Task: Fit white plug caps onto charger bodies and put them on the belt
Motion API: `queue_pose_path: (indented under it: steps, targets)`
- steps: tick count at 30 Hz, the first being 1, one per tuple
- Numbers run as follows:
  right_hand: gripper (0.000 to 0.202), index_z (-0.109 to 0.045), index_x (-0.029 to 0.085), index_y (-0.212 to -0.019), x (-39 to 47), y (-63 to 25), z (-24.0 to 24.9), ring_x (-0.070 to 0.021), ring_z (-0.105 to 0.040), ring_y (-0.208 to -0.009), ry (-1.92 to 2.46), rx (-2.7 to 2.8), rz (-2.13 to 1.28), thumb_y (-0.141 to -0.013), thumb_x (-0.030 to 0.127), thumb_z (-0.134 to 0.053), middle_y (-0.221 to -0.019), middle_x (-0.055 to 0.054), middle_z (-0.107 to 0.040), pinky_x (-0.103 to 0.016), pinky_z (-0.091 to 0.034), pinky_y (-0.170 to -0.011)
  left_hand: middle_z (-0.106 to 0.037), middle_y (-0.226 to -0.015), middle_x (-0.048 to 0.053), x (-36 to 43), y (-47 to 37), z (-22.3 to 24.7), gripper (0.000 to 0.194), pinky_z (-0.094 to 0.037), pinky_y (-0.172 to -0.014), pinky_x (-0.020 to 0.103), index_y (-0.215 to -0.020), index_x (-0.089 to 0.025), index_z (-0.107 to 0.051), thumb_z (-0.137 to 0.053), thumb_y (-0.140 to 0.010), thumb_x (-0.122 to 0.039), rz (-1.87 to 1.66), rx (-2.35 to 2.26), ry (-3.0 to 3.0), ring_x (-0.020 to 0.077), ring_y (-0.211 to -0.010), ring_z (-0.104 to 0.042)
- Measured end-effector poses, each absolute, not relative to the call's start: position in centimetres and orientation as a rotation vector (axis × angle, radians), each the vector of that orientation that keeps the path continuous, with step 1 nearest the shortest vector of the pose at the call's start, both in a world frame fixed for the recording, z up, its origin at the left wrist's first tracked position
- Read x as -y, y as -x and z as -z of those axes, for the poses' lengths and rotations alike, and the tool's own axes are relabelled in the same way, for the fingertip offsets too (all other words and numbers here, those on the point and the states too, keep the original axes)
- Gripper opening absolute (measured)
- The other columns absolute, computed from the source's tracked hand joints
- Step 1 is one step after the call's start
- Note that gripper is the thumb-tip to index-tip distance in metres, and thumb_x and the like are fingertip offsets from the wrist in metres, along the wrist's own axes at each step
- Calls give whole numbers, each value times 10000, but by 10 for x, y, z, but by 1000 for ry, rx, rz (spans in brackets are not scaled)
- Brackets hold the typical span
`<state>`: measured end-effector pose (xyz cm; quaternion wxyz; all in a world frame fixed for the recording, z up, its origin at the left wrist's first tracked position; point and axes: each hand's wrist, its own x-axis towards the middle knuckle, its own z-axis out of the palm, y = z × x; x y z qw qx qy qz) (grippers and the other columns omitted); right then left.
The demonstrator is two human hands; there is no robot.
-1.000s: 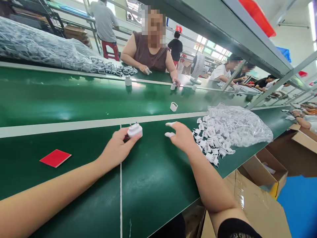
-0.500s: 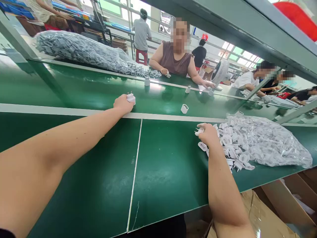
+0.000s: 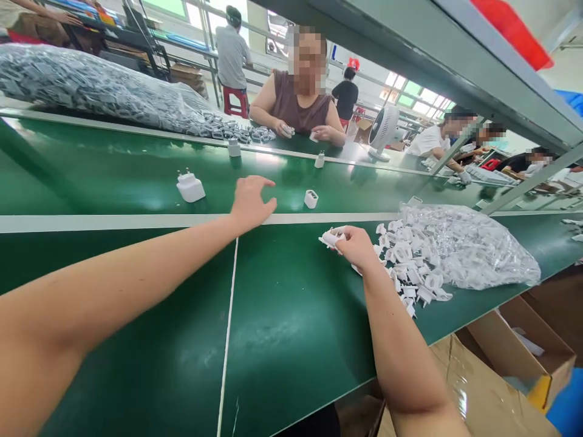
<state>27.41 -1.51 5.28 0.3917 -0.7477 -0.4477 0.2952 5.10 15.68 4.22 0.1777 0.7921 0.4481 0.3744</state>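
Observation:
My left hand [image 3: 252, 203] is over the green belt with thumb and fingers apart and nothing between them. To its left stands a white plug adapter [image 3: 191, 187] with its two pins up. Right of the hand lies a white adapter housing [image 3: 311, 199], its open end showing. My right hand [image 3: 356, 244] closes round a white plastic plug part [image 3: 332, 237], held above the near green surface. Beside that wrist a heap of loose white plug parts [image 3: 405, 258] spills from a clear plastic bag [image 3: 489, 246].
Farther off on the belt stand another adapter [image 3: 319, 159] and a white housing [image 3: 234, 147]. Across it sits a co-worker [image 3: 303, 109] with small white parts in both hands. A long bag of grey-white parts [image 3: 104, 91] lies at left. Cardboard boxes [image 3: 514, 352] stand below right; a metal beam [image 3: 432, 60] crosses overhead.
My left hand has let go of the pinned adapter and moved right, opening. My right hand has drawn left from the heap with a white part. The co-worker's hands have come closer together.

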Motion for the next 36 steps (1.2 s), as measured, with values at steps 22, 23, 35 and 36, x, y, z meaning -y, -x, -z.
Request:
queue_pose_path:
  steps: [22, 23, 35, 36]
  targets:
    - [253, -741, 167, -900, 17, -252, -66, -109, -639, -634, 1574, 1014, -1071, -649, 151, -713, -780, -16, -743, -188, -458, -516, -670, -1243, 69, -79, -40, -25, 598, -544, -938, 367, -1411, -226, -593, -595, -863, -467, -550, -901, -2097, 256, -966, -660]
    - [273, -742, 170, -919, 18, -248, -67, -120, -656, -671, 1554, 1045, -1072, -647, 162, -725, -813, -22, -753, -208, -494, -565, -659, -1254, 82, -68, -26, -21, 629, -552, -930, 383, -1419, -231, -585, -601, -853, -506, -543, -863, -2088, 267, -975, -660]
    - [291, -720, 229, -1142, 45, -190, -59, -181, -641, -918, 1333, 1994, -281, -935, 150, -531, -1001, -66, -646, -344, -553, -813, -656, -1117, 74, -30, 13, -4, 615, -547, -884, 395, -1230, -230, -672, -719, -788, -657, -672, -789, -1985, 275, -988, -608]
    - [297, -710, 234, -1154, 45, -188, -57, -187, -640, -931, 1314, 2034, -220, -955, 144, -508, -1008, -73, -642, -351, -556, -814, -661, -1080, 65, -31, 13, -4, 529, -540, -874, 388, -1133, -229, -707, -685, -816, -653, -675, -764, -1987, 268, -976, -609]
